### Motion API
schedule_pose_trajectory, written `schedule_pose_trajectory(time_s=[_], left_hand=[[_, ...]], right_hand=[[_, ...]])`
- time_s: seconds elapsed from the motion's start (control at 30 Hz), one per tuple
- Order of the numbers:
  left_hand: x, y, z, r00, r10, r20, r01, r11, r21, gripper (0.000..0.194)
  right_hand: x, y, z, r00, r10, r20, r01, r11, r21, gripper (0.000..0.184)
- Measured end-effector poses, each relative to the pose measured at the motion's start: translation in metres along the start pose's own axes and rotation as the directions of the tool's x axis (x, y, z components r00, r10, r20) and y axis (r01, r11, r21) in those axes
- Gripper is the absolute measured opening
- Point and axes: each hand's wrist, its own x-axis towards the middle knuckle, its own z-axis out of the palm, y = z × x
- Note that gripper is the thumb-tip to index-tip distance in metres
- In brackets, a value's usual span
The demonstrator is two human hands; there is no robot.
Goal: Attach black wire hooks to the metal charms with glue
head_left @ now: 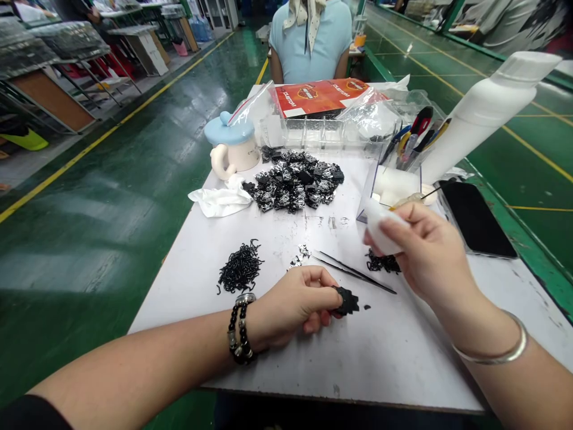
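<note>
My left hand (pixel 298 298) pinches a flat black piece with a jagged edge (pixel 347 301) between thumb and fingers, just above the white table. A tiny black bit (pixel 367 307) lies beside it. Raised at the right, my right hand (pixel 427 251) is closed on a small white object (pixel 382 230); blur hides what kind it is. Black tweezers (pixel 356 272) lie between the hands. Beyond my left hand are small silvery pieces (pixel 301 255) and a pile of black hook-shaped pieces (pixel 240 267). More small black pieces (pixel 382 261) lie partly behind my right hand.
Farther back sits a heap of black parts in clear bags (pixel 295 179). Around it are a lidded mug (pixel 233 143), crumpled tissue (pixel 219 198), a clear plastic tray (pixel 317 134) and red printed card (pixel 313 95). A white bottle (pixel 487 113), tool holder (pixel 371 179) and phone (pixel 477 218) stand right.
</note>
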Motion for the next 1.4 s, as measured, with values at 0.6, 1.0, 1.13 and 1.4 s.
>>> schedule_pose_trajectory(time_s=[0.6,1.0,1.13,1.4], left_hand=[[0.001,0.003,-0.001,0.999,-0.05,0.022,0.049,0.999,0.013,0.014],[0.001,0.001,-0.001,0.999,-0.05,0.02,0.05,0.999,0.014,0.015],[0.002,0.0,-0.001,0.999,-0.033,0.011,0.033,0.999,0.0,0.015],[0.001,0.001,-0.001,0.999,-0.037,0.019,0.037,0.999,0.0,0.015]], right_hand=[[-0.032,-0.002,0.0,0.953,-0.303,-0.003,0.303,0.953,0.01,0.02],[-0.033,-0.002,-0.001,0.944,-0.331,0.017,0.331,0.944,-0.012,0.019],[-0.033,-0.001,-0.001,0.941,-0.337,0.023,0.337,0.941,-0.016,0.019],[-0.035,-0.002,-0.001,0.933,-0.359,0.026,0.359,0.933,-0.017,0.018]])
